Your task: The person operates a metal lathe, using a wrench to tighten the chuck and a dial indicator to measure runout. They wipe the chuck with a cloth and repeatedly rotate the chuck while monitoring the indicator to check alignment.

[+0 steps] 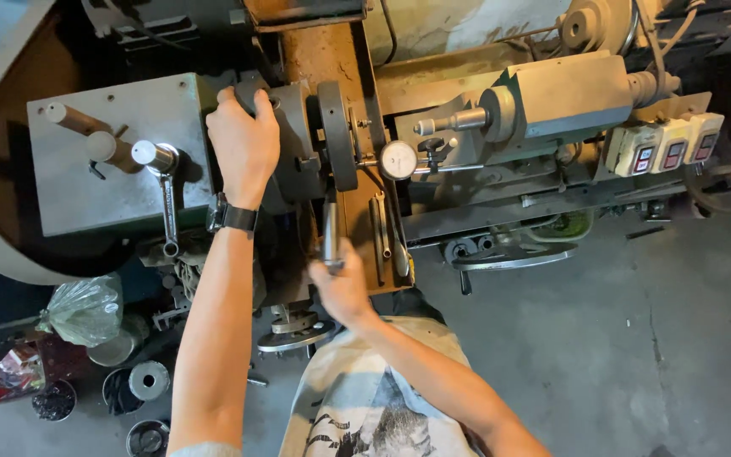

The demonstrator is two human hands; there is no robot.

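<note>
Left hand is wrapped over the lathe chuck, fingers curled down around its dark grey rim, so the hand is clamped on it; a black wristwatch sits on that wrist. The chuck is at the middle of the machine, just right of the grey headstock, and is mostly covered by the hand. Just to its right is a dark round disc mounted edge-on (looks like the workpiece or faceplate, can't tell which).

Right hand is lower, in front of the bed, closed around a metal chuck key that stands roughly upright; motion blur makes the fingers hard to read. A dial indicator with a white face sits just right of the disc. The tailstock is further right, well apart from the hands.

Containers: a clear plastic bag at lower left with something pale inside, contents unclear. Round tins on the floor near it, contents too dark to tell.

The lathe bed holds a few long tools lying flat. Three switch boxes at right. Machine top is cut off by the frame edge.
</note>
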